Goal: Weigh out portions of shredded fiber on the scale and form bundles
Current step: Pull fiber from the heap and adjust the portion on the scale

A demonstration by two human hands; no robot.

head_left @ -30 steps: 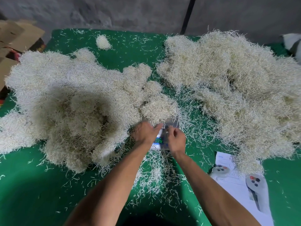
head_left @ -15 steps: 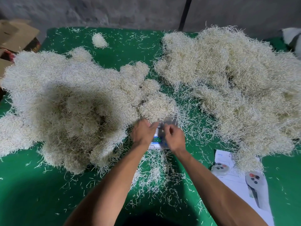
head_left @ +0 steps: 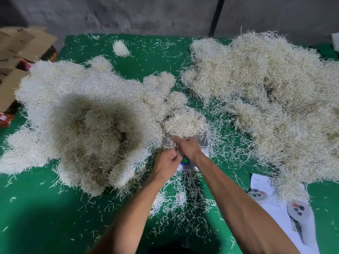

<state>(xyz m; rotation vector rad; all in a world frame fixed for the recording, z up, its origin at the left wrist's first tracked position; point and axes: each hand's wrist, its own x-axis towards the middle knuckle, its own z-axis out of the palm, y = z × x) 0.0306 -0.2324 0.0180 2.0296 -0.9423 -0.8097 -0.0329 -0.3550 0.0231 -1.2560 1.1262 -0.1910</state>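
Observation:
A small silver scale (head_left: 202, 142) sits on the green table (head_left: 45, 208) between two big heaps of pale shredded fiber. A rounded fiber portion (head_left: 184, 122) lies on the scale's platform. The green display (head_left: 185, 160) shows between my wrists. My right hand (head_left: 188, 147) reaches across the platform, and its fingertips pinch strands at the near edge of that portion. Just in front of the scale, my left hand (head_left: 166, 163) is curled into a fist, with a few thin strands at its thumb.
The left fiber heap (head_left: 82, 116) and the right fiber heap (head_left: 266, 98) flank the scale. One small fiber bundle (head_left: 120, 48) lies at the back. Cardboard boxes (head_left: 20, 52) stand at the left. White paper (head_left: 262, 186) and two grey controllers (head_left: 300, 217) lie at the near right. Loose strands are scattered everywhere.
My right hand has moved forward and left over the platform to the portion's edge. My left hand has drawn back slightly and curled tighter, which uncovered the display.

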